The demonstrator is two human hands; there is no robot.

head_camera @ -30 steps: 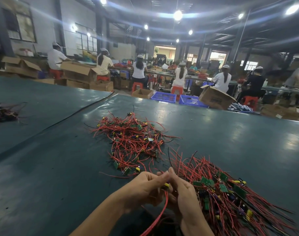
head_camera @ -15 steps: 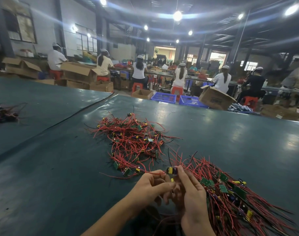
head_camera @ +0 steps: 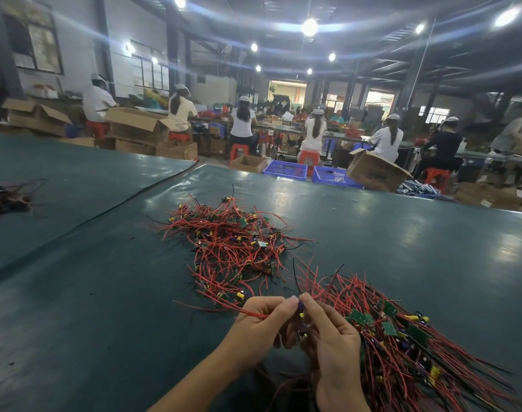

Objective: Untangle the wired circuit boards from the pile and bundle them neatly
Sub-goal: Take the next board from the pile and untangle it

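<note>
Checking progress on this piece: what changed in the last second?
The red wire loop that hung below the hands is gone from there; a red wire now trails leftward from the left hand. It and the right hand still pinch a small part at their fingertips. The tangled pile and the sorted bundle lie unmoved.

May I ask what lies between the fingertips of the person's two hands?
The head view shows a small purple component pinched between the left hand and the right hand; a red wire trails leftward from the left hand's grip.
</note>
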